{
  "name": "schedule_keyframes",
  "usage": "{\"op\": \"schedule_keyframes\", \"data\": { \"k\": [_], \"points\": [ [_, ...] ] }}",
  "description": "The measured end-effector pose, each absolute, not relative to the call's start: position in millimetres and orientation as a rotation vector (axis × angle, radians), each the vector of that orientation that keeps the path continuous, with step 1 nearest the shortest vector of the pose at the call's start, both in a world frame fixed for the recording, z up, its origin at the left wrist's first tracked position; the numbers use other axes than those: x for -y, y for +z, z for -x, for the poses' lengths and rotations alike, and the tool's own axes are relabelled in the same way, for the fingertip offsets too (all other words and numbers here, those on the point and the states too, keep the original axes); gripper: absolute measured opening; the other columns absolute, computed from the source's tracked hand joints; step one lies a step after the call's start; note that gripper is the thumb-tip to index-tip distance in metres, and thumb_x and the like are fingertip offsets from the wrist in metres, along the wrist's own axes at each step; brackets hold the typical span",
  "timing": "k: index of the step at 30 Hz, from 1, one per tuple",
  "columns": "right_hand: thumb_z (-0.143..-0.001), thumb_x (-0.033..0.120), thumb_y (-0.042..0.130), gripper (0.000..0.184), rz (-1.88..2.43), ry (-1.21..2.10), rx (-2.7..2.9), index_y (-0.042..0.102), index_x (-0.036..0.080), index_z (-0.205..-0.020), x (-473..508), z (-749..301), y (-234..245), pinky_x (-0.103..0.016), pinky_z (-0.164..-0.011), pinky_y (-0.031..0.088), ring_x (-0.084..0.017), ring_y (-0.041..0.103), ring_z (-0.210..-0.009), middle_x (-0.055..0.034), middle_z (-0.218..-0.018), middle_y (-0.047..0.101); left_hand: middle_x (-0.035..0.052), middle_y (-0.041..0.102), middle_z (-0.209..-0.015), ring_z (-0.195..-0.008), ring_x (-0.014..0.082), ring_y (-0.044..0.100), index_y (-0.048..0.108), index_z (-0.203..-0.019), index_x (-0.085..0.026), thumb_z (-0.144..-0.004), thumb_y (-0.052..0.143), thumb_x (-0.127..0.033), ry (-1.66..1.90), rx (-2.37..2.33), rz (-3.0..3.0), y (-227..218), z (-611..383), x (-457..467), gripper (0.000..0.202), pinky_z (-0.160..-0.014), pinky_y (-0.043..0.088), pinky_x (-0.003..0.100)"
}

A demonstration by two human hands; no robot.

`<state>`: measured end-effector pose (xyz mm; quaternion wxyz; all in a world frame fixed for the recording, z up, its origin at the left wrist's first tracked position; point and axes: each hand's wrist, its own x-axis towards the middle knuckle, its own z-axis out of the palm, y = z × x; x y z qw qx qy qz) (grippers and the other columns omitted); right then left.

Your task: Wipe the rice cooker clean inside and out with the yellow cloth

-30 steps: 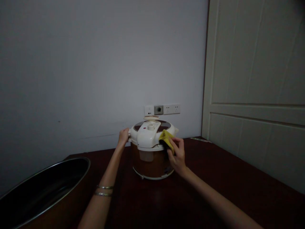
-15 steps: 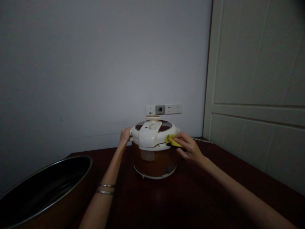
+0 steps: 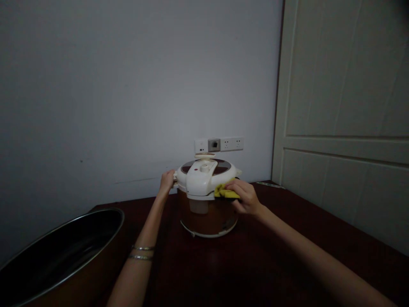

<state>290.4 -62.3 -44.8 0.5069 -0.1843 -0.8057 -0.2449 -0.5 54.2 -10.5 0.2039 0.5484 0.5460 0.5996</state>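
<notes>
An electric pressure cooker (image 3: 207,215) with a brown body and a white lid stands upright on the dark red table (image 3: 204,273). My left hand (image 3: 166,182) is closed around the handle on the cooker's left side; two bangles circle that forearm. A folded yellow cloth (image 3: 225,192) is pinched in my right hand (image 3: 245,196). It presses against the right front of the cooker, along the lid's lower rim. The fingertips on the cloth are partly hidden.
At the lower left sits a large dark pan (image 3: 64,251) with a metal rim. Wall sockets (image 3: 231,144) are just behind the cooker. A panelled door (image 3: 345,128) borders the table on the right, and a thin pale strip (image 3: 270,185) lies at the back right.
My right hand has slid the yellow cloth left and slightly down along the cooker's rim, toward its front. My left hand keeps its grip on the side handle.
</notes>
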Motion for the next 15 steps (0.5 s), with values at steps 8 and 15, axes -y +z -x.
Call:
{"op": "schedule_keyframes", "data": {
  "k": [8, 15],
  "points": [
    [-0.075, 0.024, 0.042, 0.020, 0.451, -0.590, 1.925, 0.059, 0.020, -0.084, 75.3, -254.4, -43.0, -0.030, -0.060, 0.049, -0.019, 0.060, -0.068, -0.0073, -0.076, 0.064, -0.0003, 0.047, -0.049, -0.056, 0.0161, 0.043, 0.044, -0.047, -0.021, -0.060, 0.042, -0.036, 1.700, -1.507, -1.521, -10.2, -2.9, -51.9, 0.021, -0.053, 0.033, 0.026],
    [-0.077, 0.029, 0.042, 0.022, 0.421, -0.681, 1.997, 0.059, 0.020, -0.086, 72.2, -263.2, -42.0, -0.028, -0.054, 0.046, -0.019, 0.059, -0.066, -0.0069, -0.077, 0.063, -0.0003, 0.048, -0.049, -0.056, 0.0165, 0.045, 0.046, -0.048, -0.020, -0.061, 0.044, -0.039, 1.659, -1.520, -1.545, -11.1, 1.1, -54.6, 0.022, -0.053, 0.034, 0.026]
  ]
}}
